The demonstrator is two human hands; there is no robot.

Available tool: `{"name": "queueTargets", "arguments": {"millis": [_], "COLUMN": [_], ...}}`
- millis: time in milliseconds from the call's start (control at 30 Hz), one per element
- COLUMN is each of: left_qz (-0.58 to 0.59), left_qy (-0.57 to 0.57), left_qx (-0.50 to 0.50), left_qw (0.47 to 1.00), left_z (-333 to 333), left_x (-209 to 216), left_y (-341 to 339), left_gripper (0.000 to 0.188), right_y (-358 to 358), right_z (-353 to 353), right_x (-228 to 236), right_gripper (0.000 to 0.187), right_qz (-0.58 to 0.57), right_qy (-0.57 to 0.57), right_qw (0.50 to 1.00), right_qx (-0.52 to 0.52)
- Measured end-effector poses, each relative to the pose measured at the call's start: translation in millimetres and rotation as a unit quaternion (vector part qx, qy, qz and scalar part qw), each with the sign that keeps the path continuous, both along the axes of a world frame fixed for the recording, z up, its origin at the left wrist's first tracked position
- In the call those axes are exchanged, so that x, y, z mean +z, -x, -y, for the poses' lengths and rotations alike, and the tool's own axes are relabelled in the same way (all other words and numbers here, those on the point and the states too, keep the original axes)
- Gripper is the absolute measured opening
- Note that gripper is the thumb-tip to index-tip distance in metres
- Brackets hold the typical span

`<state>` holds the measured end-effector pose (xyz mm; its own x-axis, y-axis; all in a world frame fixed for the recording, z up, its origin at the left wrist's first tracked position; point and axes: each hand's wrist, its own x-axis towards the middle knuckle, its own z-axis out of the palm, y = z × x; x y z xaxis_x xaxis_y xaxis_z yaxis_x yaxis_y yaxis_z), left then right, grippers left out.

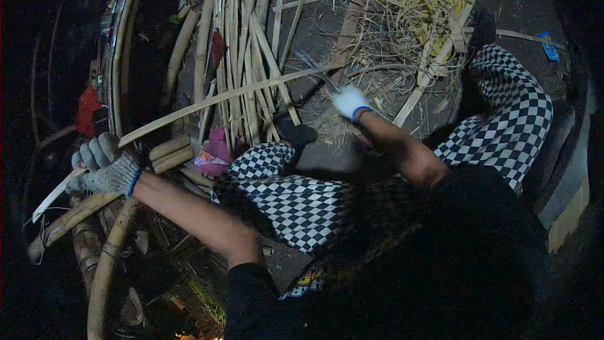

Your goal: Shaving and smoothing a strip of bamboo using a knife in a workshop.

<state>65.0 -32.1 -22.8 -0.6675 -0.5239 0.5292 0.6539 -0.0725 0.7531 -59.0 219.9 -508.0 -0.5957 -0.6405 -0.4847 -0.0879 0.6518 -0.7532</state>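
Observation:
My left hand (106, 165), in a pale knitted glove with a blue cuff, is closed around a long split bamboo strip (220, 97). The strip's short end sticks out past the glove at the left, while its long part slants up to the right. My right hand (350, 102), gloved in white, is closed on a knife whose handle is mostly hidden. Its grey blade (308, 58) is smeared by motion and crosses the strip near the far end; whether it touches the strip I cannot tell.
Many split bamboo strips (242, 38) lie bundled beyond my left leg. A tangle of thin shavings (390, 44) with yellow plastic covers the ground ahead. Thick bamboo poles (110, 252) lie at lower left, near a pink bag (215, 151). A blue wrapper (549, 47) lies far right.

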Motion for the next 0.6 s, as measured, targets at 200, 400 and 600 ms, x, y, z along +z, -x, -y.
{"name": "queueTargets", "arguments": {"millis": [200, 400, 600], "left_qz": [0.037, 0.066, 0.035], "left_qy": [0.035, 0.02, 0.044], "left_qx": [0.131, 0.464, 0.52], "left_qw": [0.99, 0.883, 0.853], "left_z": [-11.4, -57.2, -71.4], "left_x": [6.2, -5.7, -10.1], "left_y": [-0.5, 35.3, 38.1], "left_gripper": [0.044, 0.026, 0.02], "right_y": [0.5, 0.0, -26.0], "right_z": [-34.0, 29.4, 24.2], "right_x": [-23.1, 111.8, 250.9], "right_gripper": [0.051, 0.032, 0.033], "right_qz": [0.01, -0.038, -0.114], "right_qy": [-0.124, 0.166, 0.325], "right_qw": [0.99, 0.982, 0.938], "right_qx": [-0.06, -0.079, 0.045]}}
